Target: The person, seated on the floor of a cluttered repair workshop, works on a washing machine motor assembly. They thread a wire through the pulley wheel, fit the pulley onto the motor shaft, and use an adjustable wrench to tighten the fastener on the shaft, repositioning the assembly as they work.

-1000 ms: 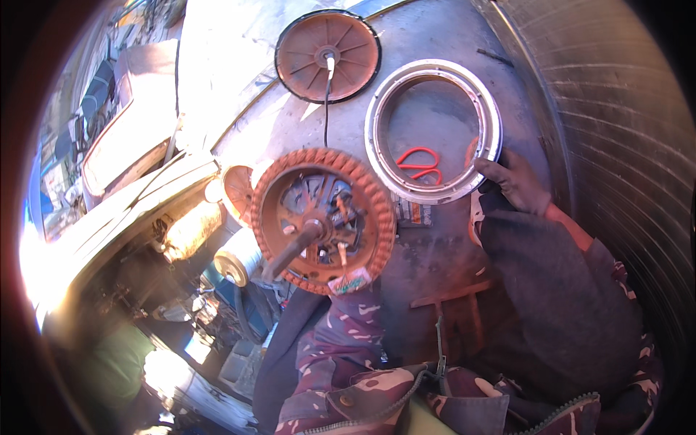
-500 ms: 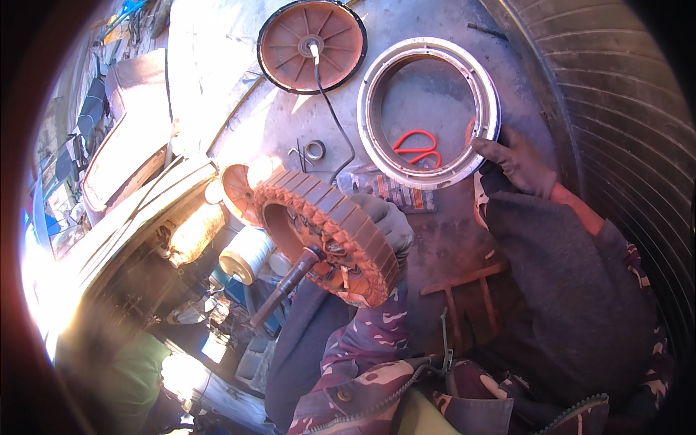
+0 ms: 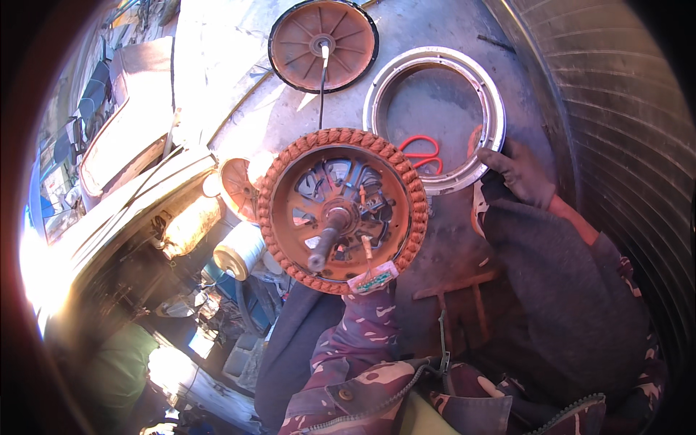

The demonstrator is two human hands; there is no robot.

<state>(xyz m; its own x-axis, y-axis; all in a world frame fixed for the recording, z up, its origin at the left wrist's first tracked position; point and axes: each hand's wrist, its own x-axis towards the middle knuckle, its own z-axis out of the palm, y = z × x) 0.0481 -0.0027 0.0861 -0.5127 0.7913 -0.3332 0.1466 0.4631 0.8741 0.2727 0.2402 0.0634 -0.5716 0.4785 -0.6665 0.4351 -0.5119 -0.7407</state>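
A motor stator (image 3: 339,210) with copper windings round its rim faces me, raised in front of my left sleeve (image 3: 359,322). Its shaft (image 3: 325,243) points toward me, and a small circuit board (image 3: 373,278) hangs at its lower edge. My left hand is hidden behind the stator, holding it up. At the right, my gloved right hand (image 3: 523,175) is closed on the near right edge of a pale metal ring (image 3: 495,119), thumb on top. Red-handled scissors (image 3: 436,148) show partly inside the ring's opening.
A round ribbed cover (image 3: 297,40) with a dark cable (image 3: 322,101) lies at the far side. A thread spool (image 3: 233,257) and a smaller reddish disc (image 3: 239,190) sit left of the stator. A ribbed metal wall (image 3: 616,109) curves along the right.
The stator has turned from edge-on to face me and shifted slightly up and right, now covering my left hand. My right hand remains at the ring.
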